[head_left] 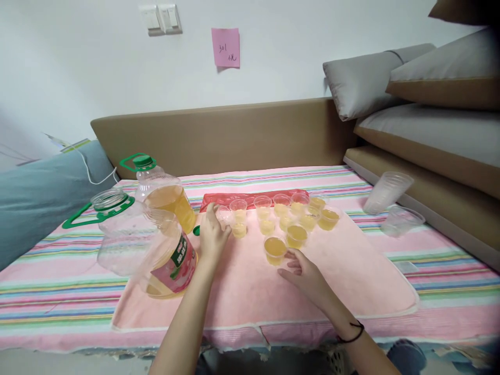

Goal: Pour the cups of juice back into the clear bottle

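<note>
Several clear plastic cups of yellow liquid stand on a pink cloth (242,291). My left hand (212,232) is at the left end of the group, fingers apart, beside a clear cup (224,214) partly hidden behind it; whether it touches that cup is unclear. My right hand (302,271) has its fingers apart at the right side of the nearest filled cup (275,249), not wrapped round it. Left of my left arm stands an uncapped jug (172,260) with a pink label and little liquid. Behind it is a capped jug (167,195), about half full.
A green cap (197,230) lies near my left hand. Behind the cups is a red plastic wrapper (211,200). Stacked clear cups (387,191) and a tilted clear cup (402,221) lie at the right. Cushions (437,135) are piled at the far right.
</note>
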Motion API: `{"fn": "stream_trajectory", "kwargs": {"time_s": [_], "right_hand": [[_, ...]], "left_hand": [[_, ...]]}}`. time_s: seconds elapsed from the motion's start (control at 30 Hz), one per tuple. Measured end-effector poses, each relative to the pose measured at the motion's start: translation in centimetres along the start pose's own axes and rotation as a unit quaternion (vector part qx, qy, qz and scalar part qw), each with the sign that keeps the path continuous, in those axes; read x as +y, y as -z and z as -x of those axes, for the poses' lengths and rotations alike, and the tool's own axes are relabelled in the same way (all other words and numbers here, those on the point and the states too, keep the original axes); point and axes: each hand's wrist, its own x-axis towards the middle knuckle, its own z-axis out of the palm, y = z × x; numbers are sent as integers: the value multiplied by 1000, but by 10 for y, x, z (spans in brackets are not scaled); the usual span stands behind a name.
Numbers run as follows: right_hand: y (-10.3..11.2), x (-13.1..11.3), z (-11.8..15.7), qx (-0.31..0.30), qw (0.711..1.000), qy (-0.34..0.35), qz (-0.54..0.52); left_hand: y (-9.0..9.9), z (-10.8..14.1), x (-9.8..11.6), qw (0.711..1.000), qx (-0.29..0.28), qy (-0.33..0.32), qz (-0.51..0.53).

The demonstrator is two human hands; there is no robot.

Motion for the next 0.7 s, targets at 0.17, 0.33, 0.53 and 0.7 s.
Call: {"fn": "stream_trajectory", "kwargs": {"time_s": [0.17,0.33,0.53,0.7], "right_hand": [[3,2,2,-7,1000,-2,7],[5,3,1,-11,1000,-6,9],[7,1,2,-11,1000,-6,10],[6,0,1,-5,1000,-3,10]], "left_hand": [[0,-6,-1,997,-26,-30,-63],[2,-11,4,989,-73,-25,-124],[-1,-14,8,983,-93,-20,-157],[-2,-17,10,979,-99,-36,-177]]}}
